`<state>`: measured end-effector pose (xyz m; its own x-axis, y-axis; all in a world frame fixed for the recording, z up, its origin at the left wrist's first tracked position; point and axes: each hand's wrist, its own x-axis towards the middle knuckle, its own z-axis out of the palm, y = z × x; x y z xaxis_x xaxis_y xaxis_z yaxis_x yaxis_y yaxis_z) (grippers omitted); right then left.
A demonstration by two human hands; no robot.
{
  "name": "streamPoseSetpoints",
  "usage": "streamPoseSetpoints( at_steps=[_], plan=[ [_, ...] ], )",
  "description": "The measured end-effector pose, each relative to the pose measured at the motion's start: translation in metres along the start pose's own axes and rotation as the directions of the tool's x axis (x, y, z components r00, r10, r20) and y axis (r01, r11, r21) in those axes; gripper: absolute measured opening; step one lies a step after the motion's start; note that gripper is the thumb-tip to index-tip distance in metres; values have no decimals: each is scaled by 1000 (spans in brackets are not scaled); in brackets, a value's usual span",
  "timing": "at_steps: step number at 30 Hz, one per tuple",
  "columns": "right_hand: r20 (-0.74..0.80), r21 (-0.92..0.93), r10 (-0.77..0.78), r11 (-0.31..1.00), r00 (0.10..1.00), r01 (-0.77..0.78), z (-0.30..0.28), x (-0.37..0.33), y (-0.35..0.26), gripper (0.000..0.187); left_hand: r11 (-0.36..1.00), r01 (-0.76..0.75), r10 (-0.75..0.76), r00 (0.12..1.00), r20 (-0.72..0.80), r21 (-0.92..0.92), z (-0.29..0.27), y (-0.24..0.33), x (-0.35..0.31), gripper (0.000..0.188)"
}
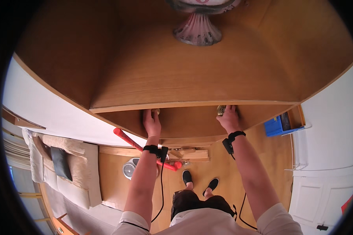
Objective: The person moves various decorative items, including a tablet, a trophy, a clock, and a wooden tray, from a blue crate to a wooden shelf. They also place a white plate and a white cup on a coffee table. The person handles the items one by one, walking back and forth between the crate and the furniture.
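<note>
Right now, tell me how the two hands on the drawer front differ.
The left hand lies mostly flat, almost hiding its knob; the right hand curls beside its brass knob, which shows clearly. The left hand sits slightly lower than the right hand. Both wear black wrist straps with cables and touch the wooden drawer front.

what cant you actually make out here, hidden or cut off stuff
- Head view: the pink ornament on the wooden chest top is cut off by the upper edge; only its fluted base shows.
- The left hand covers most of its drawer knob.
- The right hand half hides the other knob.
- The drawer front: whether it is pulled out cannot be told.
- The red tool is crossed by the left forearm.
</note>
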<state>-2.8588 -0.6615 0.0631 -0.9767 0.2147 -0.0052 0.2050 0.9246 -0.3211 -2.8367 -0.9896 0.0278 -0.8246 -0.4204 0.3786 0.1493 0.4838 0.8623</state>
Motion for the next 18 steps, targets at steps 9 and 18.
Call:
streamPoseSetpoints(
  at_steps=[9,18],
  plan=[
    [-51,104,-22,994,998,27,24,12,15,88,992,-20,19,1000,9,122,10,-34,3,29],
    [-235,175,-83,976,968,126,21,-28,24,79,998,-16,15,1000,7,57,17,-27,0,34]
  ],
)
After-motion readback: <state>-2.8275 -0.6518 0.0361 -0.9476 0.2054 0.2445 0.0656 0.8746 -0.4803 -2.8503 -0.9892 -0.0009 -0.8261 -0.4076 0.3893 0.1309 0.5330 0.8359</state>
